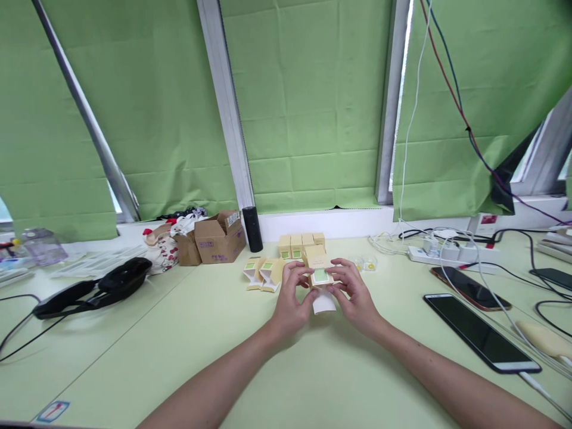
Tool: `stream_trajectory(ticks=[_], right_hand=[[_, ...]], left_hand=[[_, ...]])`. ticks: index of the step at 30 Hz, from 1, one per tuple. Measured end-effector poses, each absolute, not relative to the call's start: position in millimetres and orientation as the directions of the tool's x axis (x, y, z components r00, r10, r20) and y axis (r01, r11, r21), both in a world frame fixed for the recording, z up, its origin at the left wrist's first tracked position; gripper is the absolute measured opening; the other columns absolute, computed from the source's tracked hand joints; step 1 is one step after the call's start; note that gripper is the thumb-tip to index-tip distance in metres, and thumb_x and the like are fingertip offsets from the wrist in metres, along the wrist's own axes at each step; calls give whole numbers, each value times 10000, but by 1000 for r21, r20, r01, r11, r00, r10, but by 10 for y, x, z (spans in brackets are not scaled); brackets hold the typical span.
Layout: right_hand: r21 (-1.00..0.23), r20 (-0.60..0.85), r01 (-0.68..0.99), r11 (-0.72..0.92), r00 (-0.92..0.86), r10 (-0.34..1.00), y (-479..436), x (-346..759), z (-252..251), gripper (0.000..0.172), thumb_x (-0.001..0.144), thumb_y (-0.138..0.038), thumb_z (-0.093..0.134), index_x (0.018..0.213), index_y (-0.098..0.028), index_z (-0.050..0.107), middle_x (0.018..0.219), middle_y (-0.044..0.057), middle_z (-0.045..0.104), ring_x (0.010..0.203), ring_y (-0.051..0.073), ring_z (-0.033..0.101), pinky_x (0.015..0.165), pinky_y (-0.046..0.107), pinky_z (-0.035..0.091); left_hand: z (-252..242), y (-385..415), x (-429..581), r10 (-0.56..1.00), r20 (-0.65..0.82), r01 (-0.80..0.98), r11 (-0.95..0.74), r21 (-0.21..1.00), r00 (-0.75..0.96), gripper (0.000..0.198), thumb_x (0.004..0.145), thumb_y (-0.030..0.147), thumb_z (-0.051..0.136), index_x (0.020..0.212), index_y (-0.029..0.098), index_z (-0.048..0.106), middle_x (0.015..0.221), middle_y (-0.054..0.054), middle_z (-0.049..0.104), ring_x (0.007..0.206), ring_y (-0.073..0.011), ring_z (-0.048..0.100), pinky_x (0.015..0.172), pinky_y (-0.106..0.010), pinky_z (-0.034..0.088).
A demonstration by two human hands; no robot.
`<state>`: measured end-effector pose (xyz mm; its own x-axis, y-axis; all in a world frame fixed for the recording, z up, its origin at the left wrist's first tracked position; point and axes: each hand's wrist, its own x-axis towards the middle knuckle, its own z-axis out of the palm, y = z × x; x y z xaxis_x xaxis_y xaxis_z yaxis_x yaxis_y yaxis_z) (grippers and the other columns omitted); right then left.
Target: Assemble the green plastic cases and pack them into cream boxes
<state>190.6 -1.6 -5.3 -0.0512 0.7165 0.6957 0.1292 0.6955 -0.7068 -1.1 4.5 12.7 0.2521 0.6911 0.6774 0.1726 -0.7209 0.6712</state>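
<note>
Between both hands, a little above the table, is a small cream cardboard box (318, 259) with a green-and-white front and a white flap hanging toward me. My left hand (292, 298) grips its left side, thumb low and fingers on top. From the right, my right hand (353, 292) pinches the other side in the same way. Just behind stand several closed boxes (297, 244) of the same kind in a row. Left of my hands are two flattened or part-folded boxes (263, 274). Small clear round containers (369, 263) with something yellow lie behind my right hand.
Two phones (480, 330) and a white power strip (453, 255) with tangled cables lie on the right. At the back left are a brown carton (220, 238) and a black cylinder (252, 229). A black strapped device (96, 289) lies on the left.
</note>
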Motion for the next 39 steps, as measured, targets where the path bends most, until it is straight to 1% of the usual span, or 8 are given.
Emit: stream_trajectory(ticks=[3, 7, 9, 11, 16, 24, 33, 39], right_hand=[[-714, 690, 127, 688, -37, 723, 5, 1920, -62, 221, 1016, -348, 596, 1234, -321, 625, 1435, 101, 419, 990, 191, 689, 837, 406, 635], [-724, 685, 115, 680, 1, 729, 47, 1946, -73, 241, 1011, -368, 601, 1246, -320, 618, 1449, 103, 428, 982, 194, 709, 837, 408, 641], [-729, 681, 105, 676, 14, 732, 64, 1952, -80, 254, 1004, -384, 609, 1249, -316, 614, 1452, 107, 433, 988, 200, 716, 836, 406, 647], [-729, 682, 102, 677, 18, 731, 71, 1950, -85, 260, 1001, -392, 611, 1249, -316, 614, 1446, 107, 439, 990, 201, 717, 835, 403, 651], [-723, 688, 107, 683, 15, 726, 56, 1935, -82, 249, 1007, -369, 599, 1250, -319, 624, 1448, 104, 436, 984, 196, 710, 846, 413, 651], [-726, 684, 111, 679, 7, 730, 29, 1927, -77, 256, 1001, -342, 610, 1256, -329, 632, 1432, 95, 435, 1000, 199, 695, 847, 409, 642], [-740, 668, 95, 666, -10, 744, -12, 1911, -53, 270, 989, -357, 648, 1258, -337, 646, 1429, 86, 430, 959, 180, 698, 872, 418, 643], [-725, 681, 102, 681, -42, 731, -38, 1929, -37, 312, 1002, -413, 626, 1302, -329, 639, 1438, 108, 419, 996, 200, 693, 878, 418, 642]], left_hand=[[140, 46, -48, 667, 672, 147, -736, 661, 321, 404, 976, 363, 643, 1366, 299, 558, 1441, -118, 380, 1163, -251, 570, 1032, -451, 498], [141, 62, -93, 622, 650, 107, -753, 649, 436, 724, 901, 543, 709, 1539, 335, 439, 1543, -131, 286, 1348, -333, 471, 1155, -530, 412], [136, 63, -100, 618, 625, 114, -749, 653, 477, 888, 832, 562, 781, 1590, 352, 369, 1590, -135, 233, 1432, -375, 388, 1195, -573, 360], [129, 58, -98, 637, 598, 144, -734, 664, 487, 951, 809, 512, 823, 1609, 372, 329, 1621, -139, 195, 1441, -388, 378, 1205, -602, 337], [104, 54, -88, 650, 604, 169, -732, 660, 461, 885, 858, 433, 796, 1604, 393, 322, 1613, -139, 204, 1395, -357, 438, 1189, -579, 372], [110, 58, -82, 642, 623, 122, -734, 668, 447, 815, 886, 521, 748, 1584, 371, 354, 1585, -143, 237, 1336, -335, 494, 1169, -558, 397], [104, 77, -61, 630, 648, 89, -743, 663, 428, 748, 932, 547, 674, 1571, 334, 349, 1552, -138, 278, 1422, -360, 401, 1174, -546, 387], [95, 87, -57, 652, 633, 44, -711, 702, 418, 688, 943, 532, 661, 1533, 338, 367, 1525, -124, 321, 1318, -329, 493, 1133, -525, 420]])
